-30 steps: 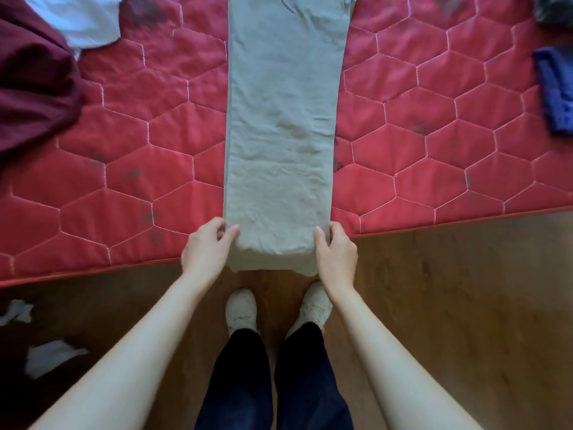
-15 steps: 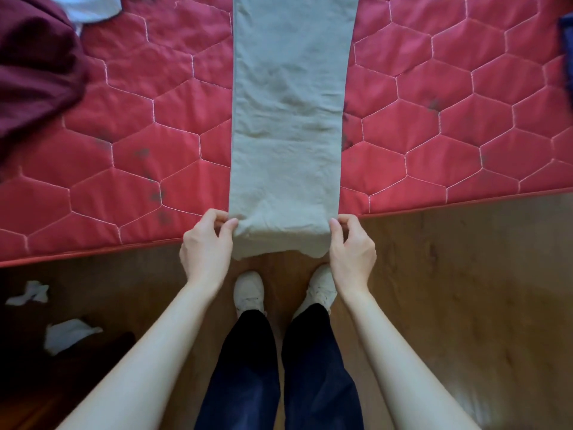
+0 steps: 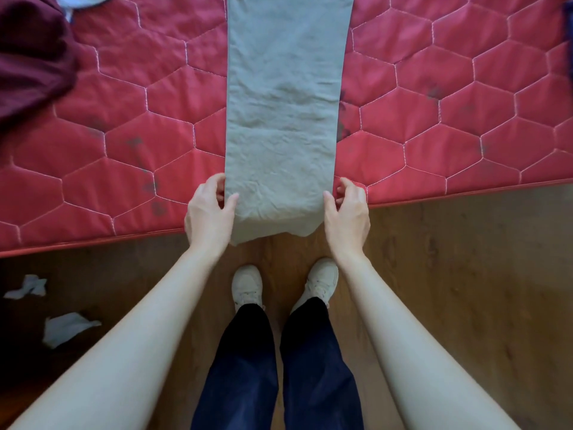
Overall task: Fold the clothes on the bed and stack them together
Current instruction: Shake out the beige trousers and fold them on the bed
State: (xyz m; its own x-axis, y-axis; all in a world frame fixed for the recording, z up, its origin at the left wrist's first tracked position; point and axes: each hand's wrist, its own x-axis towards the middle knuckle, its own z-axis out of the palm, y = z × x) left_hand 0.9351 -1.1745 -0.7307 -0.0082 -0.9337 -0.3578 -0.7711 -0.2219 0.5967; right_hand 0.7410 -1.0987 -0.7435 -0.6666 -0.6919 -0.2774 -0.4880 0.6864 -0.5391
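Note:
A long grey garment [image 3: 283, 113], folded into a narrow strip, lies down the middle of the red quilted bed [image 3: 449, 119]. Its near end hangs a little over the bed's edge. My left hand [image 3: 209, 214] pinches the strip's near left corner, thumb on top. My right hand [image 3: 347, 212] pinches the near right corner the same way. A dark maroon garment [image 3: 31, 60] lies bunched at the bed's far left, with a white piece of clothing [image 3: 82, 0] just behind it. A blue item [image 3: 569, 41] shows at the right edge.
The bed's front edge runs across the view above a wooden floor [image 3: 465, 290]. My white shoes [image 3: 248, 285] and dark trousers stand close to the bed. Crumpled white scraps [image 3: 66, 327] lie on the floor at the left.
Both hands slid up the strip's side edges onto the bed and re-gripped the near corners. The view tilted down, so the bed sits higher in frame.

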